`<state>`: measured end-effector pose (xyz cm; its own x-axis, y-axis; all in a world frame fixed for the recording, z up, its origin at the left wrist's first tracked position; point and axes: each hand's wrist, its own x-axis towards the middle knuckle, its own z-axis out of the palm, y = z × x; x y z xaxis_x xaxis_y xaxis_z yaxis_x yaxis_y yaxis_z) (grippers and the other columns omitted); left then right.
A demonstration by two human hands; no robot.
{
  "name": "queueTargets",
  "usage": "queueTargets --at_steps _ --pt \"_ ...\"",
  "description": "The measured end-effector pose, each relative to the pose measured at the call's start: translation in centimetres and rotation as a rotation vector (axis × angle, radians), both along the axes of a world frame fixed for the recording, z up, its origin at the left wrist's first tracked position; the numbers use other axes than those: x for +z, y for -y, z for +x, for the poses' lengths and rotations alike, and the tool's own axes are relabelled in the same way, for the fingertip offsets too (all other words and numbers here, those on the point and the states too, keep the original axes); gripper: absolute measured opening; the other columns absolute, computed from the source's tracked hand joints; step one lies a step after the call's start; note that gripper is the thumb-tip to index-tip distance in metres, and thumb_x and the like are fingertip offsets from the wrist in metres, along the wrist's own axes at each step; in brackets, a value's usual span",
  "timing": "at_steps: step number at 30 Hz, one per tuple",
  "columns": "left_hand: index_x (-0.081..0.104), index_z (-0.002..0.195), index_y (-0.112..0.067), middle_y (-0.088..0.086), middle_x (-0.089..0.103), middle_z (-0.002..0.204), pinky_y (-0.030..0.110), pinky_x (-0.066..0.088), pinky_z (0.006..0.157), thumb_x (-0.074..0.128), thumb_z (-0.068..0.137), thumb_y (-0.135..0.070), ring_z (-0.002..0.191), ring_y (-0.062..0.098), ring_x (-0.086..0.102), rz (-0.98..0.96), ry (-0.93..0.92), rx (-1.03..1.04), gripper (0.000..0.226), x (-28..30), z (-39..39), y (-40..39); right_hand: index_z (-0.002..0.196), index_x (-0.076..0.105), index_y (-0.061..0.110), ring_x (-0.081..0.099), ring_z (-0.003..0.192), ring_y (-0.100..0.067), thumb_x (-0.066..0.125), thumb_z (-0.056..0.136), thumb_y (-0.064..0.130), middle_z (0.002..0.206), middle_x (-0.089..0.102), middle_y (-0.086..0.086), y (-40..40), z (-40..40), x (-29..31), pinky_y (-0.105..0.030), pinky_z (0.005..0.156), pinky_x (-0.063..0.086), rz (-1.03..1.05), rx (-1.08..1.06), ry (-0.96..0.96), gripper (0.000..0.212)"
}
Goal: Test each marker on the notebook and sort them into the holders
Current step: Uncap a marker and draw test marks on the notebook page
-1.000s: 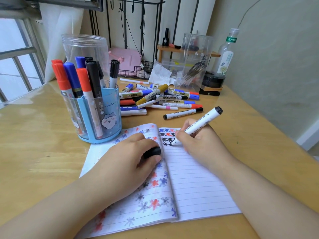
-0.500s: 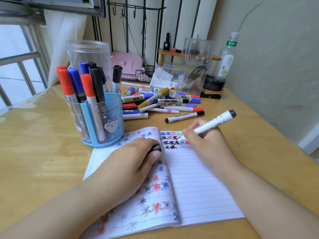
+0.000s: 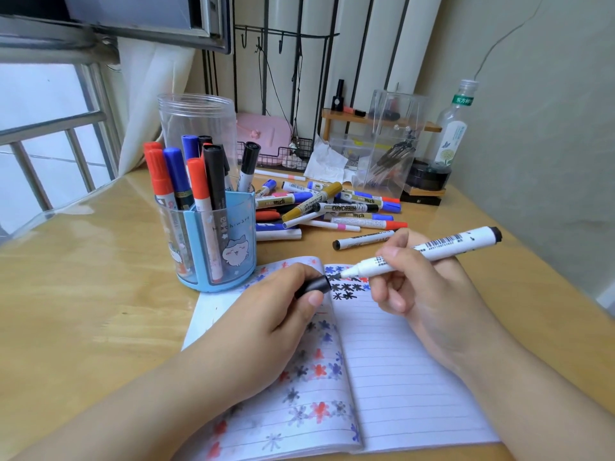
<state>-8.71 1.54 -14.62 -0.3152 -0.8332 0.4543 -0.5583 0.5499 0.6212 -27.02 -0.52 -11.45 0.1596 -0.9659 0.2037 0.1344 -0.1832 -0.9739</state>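
Black cap pinched in the left hand, resting on the open lined notebook. White whiteboard marker gripped in the right hand, tilted, black tip just over the black stars near the notebook's top. Blue cat-print holder with red, blue and black markers standing beside the notebook on the wooden tabletop. Clear jar behind it. Loose pile of markers further back.

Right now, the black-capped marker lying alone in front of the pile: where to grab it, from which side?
Pinch the black-capped marker mid-barrel from above, fingers across its width. It lies flat on the table, apart from the pile; its far end is hidden behind the right hand.
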Motion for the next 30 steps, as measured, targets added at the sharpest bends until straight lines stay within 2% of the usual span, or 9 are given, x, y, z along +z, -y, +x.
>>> queueTargets --at_steps 10,13,16,21,25,28,30 --pt "0.052 0.096 -0.030 -0.018 0.049 0.082 0.012 0.034 0.064 0.037 0.090 -0.041 0.074 0.001 0.047 -0.056 0.007 -0.053 0.019 0.2 -0.2 -0.2 0.067 0.051 0.014 0.036 0.038 -0.006 0.059 0.074 0.017 0.045 0.047 -0.003 -0.7 0.7 -0.3 -0.016 0.041 0.028 -0.003 0.070 -0.037 0.012" --pt "0.055 0.098 -0.025 -0.015 0.050 0.078 0.011 0.033 0.062 0.034 0.092 -0.043 0.070 -0.001 0.046 -0.126 0.033 -0.057 0.028 0.4 -0.1 -0.4 0.061 0.057 0.022 0.036 0.038 -0.007 0.063 0.074 0.019 0.046 0.049 -0.004 -0.9 1.1 -0.1 -0.015 0.040 0.030 0.033 0.102 0.004 0.015" --pt "0.057 0.096 -0.016 -0.015 0.051 0.077 0.008 0.034 0.063 0.038 0.093 -0.032 0.069 -0.001 0.045 -0.215 0.064 -0.035 0.025 1.2 0.0 -0.8 0.055 0.058 0.027 0.040 0.037 -0.008 0.063 0.074 0.021 0.048 0.053 -0.005 -1.5 1.6 0.0 -0.016 0.039 0.033 0.085 0.133 0.062 0.020" --pt "0.058 0.095 -0.014 -0.012 0.053 0.079 0.005 0.033 0.064 0.039 0.091 -0.025 0.069 0.001 0.045 -0.249 0.100 -0.025 0.023 2.0 -0.1 -1.6 0.057 0.051 0.021 0.042 0.035 -0.012 0.061 0.074 0.019 0.047 0.054 -0.010 -2.4 2.4 0.0 -0.017 0.038 0.035 0.160 0.160 0.204 0.020" --pt "0.056 0.089 -0.016 -0.013 0.050 0.073 0.004 0.033 0.064 0.039 0.092 -0.032 0.070 0.000 0.046 -0.181 0.077 0.046 0.024 1.9 0.3 -1.0 0.066 0.056 0.014 0.044 0.041 -0.008 0.073 0.076 0.023 0.053 0.056 -0.007 -2.2 3.0 -0.4 -0.016 0.040 0.036 0.206 0.118 0.207 0.021" --pt "0.055 0.091 -0.018 -0.014 0.050 0.075 0.008 0.034 0.065 0.035 0.095 -0.031 0.079 0.000 0.046 -0.150 0.057 0.154 0.024 1.7 0.6 -0.5 0.073 0.059 0.007 0.048 0.043 -0.006 0.062 0.067 0.033 0.057 0.062 -0.005 -2.1 2.9 -0.1 -0.015 0.042 0.039 0.210 0.092 0.030 0.027" --pt "0.053 0.094 -0.020 -0.012 0.050 0.078 0.015 0.036 0.067 0.035 0.094 -0.032 0.080 0.004 0.047 -0.118 0.053 0.205 0.022 1.8 1.0 -0.3 0.072 0.059 0.014 0.044 0.041 -0.004 0.069 0.071 0.035 0.053 0.059 0.000 -1.6 1.9 -0.1 -0.012 0.043 0.036 0.054 -0.051 -0.276 0.023"
